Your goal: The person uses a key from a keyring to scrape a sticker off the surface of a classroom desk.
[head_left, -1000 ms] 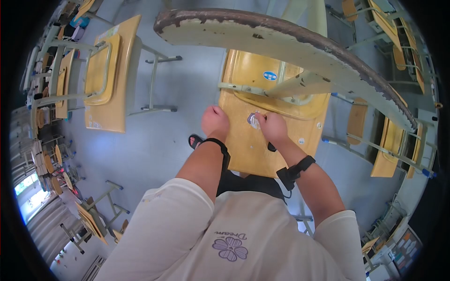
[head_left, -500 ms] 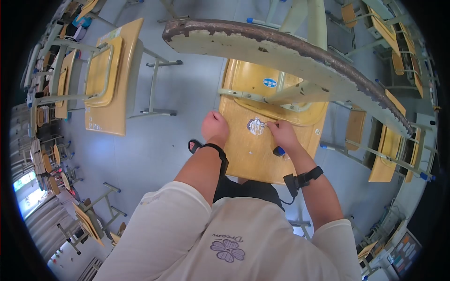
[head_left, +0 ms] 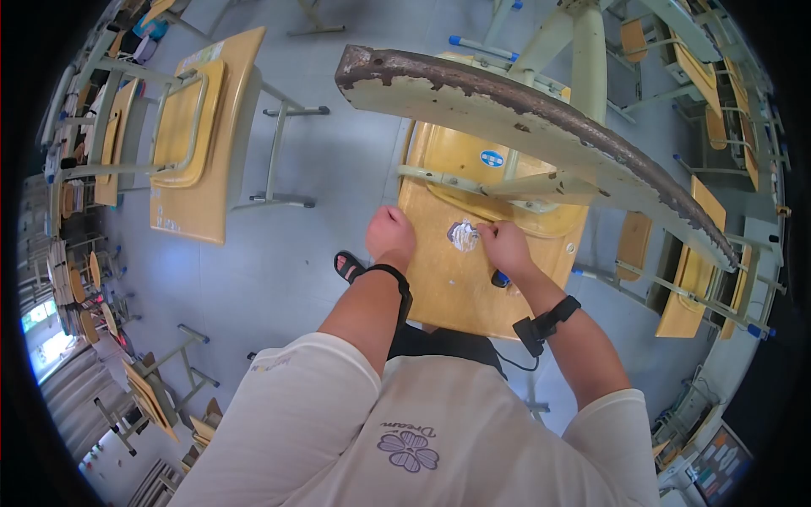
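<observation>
White and streaky, the patch (head_left: 463,236) marks the yellow desktop (head_left: 448,300) between narrowly curled hands (head_left: 507,248), contents unclear.

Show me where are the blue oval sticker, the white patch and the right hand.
Blue oval sticker (head_left: 491,159): head view, its middle.
White patch (head_left: 463,237): head view, its middle.
Right hand (head_left: 508,247): head view, back of the hand.

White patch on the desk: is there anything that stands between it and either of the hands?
Nothing visible does. The right hand has its fingertips at the right edge of the white patch. Between the left hand and the patch, only bare desk shows. The chair lies beyond the patch.
</observation>
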The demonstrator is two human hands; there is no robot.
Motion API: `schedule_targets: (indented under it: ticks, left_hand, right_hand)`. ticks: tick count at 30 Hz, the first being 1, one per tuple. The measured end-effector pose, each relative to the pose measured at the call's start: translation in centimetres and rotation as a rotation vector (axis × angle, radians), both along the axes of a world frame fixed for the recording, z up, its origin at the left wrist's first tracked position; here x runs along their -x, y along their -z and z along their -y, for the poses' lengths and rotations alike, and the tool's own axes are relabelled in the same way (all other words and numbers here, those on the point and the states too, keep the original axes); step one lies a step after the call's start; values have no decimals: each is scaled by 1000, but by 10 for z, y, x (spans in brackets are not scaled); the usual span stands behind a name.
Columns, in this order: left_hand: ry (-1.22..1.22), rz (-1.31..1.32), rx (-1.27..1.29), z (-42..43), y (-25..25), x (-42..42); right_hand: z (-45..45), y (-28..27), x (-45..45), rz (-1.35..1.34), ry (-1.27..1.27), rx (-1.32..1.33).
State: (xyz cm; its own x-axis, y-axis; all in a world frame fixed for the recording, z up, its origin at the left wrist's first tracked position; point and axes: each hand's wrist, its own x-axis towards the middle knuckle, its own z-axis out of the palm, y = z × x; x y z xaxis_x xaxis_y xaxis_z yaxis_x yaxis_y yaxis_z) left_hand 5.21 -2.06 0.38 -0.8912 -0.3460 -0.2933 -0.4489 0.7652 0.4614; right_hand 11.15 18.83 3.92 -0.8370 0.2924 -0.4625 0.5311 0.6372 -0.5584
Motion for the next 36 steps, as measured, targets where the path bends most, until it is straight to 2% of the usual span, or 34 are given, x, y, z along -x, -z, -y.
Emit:
schedule_targets:
  ticks: [4, 6, 11, 22, 36]
  left_hand:
    - [-7, 4, -38, -2, -4, 0]
    - [-4, 3, -54, -1, -7, -1]
    - [63, 100, 15, 5, 15, -2]
    - [34, -41, -27, 0, 3, -8]
    - [86, -21, 79, 1, 3, -6]
  right_hand:
    - [2, 0, -1, -62, -20, -27]
    - [3, -1, 1, -7, -17, -12]
    - [5, 6, -2, -66, -27, 20]
    - [7, 13, -2, -122, -116, -10]
    - [7, 6, 1, -85, -172, 36]
